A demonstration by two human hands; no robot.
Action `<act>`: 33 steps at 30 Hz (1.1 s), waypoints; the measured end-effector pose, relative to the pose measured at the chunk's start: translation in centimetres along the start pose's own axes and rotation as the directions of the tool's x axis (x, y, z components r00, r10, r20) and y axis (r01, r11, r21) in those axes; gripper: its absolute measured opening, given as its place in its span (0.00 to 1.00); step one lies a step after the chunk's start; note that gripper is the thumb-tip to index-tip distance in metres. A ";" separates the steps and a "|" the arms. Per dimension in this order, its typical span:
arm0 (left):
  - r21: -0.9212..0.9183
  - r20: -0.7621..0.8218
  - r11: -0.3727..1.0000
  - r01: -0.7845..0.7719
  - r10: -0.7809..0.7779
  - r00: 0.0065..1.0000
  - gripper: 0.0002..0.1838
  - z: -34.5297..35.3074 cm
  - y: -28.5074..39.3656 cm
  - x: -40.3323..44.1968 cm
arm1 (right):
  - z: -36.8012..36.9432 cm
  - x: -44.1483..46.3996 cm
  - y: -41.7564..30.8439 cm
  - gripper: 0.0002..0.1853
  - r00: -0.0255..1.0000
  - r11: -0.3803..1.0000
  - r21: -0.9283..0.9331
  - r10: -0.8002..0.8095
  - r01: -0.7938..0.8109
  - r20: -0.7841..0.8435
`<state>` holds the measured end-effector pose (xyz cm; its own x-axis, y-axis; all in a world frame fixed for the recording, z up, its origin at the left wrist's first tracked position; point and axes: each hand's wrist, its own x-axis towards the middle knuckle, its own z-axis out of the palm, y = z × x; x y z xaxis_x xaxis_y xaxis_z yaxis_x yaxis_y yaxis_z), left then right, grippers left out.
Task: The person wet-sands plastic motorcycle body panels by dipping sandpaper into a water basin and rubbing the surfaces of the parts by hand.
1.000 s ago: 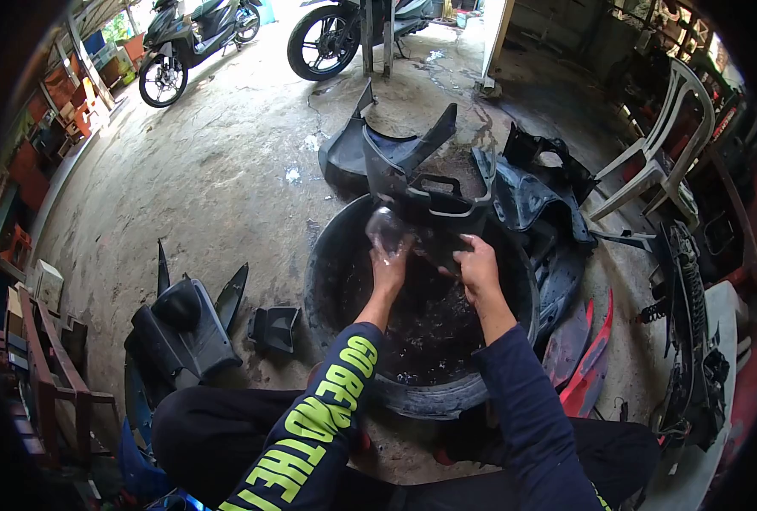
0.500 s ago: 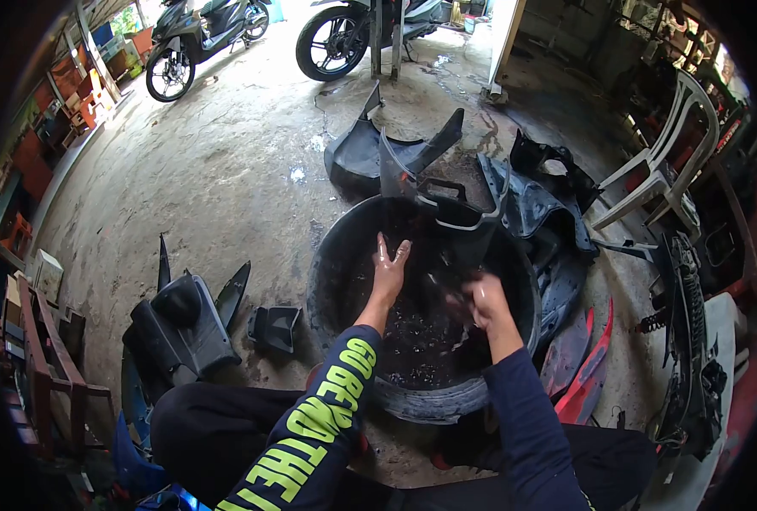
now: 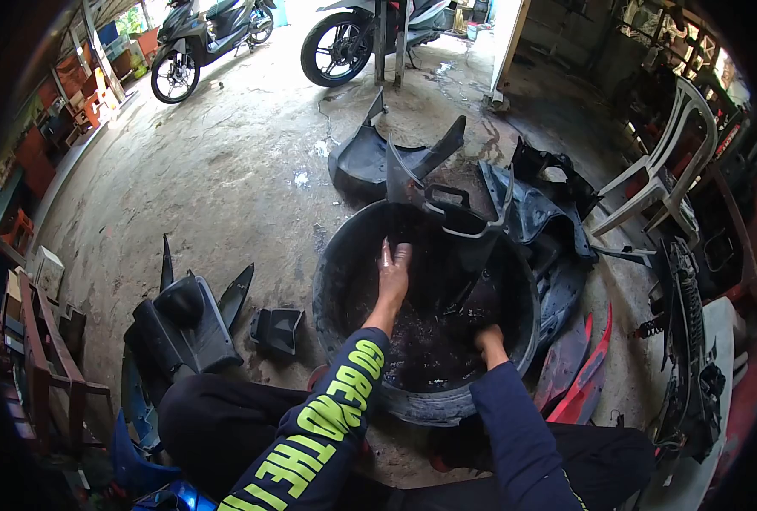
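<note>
Nearest are the person's crossed legs in dark trousers point(image 3: 225, 417) and two navy sleeves, the left sleeve point(image 3: 331, 426) with yellow-green lettering. A glossy blue part point(image 3: 135, 456) lies at the lower left. The right hand point(image 3: 490, 339) is low inside the near right part of a round black tub point(image 3: 425, 409), its fingers hidden, so I cannot tell whether they grip anything. Well apart from it, the left hand point(image 3: 393, 277) is over the tub's dark interior, wet, fingers parted and holding nothing visible. Beyond the hands, a dark molded panel point(image 3: 474, 247) stands partly inside the tub, its upper edges rising above the far rim. Red panels point(image 3: 584, 375) and blue-gray panels point(image 3: 536, 204) lie right of the tub; black fairing pieces point(image 3: 191, 328) lie left. Past the tub sit a curved black panel point(image 3: 365, 162) and, to the right, a plastic chair point(image 3: 664, 162). Farthest are two motorbikes point(image 3: 199, 38).
</note>
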<state>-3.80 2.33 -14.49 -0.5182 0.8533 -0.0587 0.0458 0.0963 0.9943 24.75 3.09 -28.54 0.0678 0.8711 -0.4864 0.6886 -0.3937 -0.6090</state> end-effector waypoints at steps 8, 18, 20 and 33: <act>0.244 -0.092 0.963 0.115 -0.096 0.991 0.50 0.8 3.4 -1.1 | -8.1 -15.0 -24.8 0.23 0.961 0.554 0.829 -0.264 0.081 0.083; -0.044 -0.259 0.999 -0.016 0.004 0.966 0.35 0.8 4.4 3.0 | -4.1 -8.5 -7.5 0.17 0.988 0.772 -0.619 -0.078 0.144 0.133; 0.077 -0.215 0.997 -0.008 0.025 0.976 0.37 1.0 4.4 3.5 | -3.5 -7.6 -6.7 0.16 0.991 0.780 -0.618 -0.016 0.097 0.135; 0.183 -0.418 0.968 -0.172 0.235 0.878 0.31 3.2 3.0 2.1 | -5.0 -12.1 -19.2 0.26 0.997 0.746 0.666 -0.063 0.016 0.047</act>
<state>-2.00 6.01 -11.92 -0.8008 0.5573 0.2196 0.2900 0.0399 0.9562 14.34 1.59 -7.83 -0.0092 0.8794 -0.4760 0.0339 -0.4754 -0.8791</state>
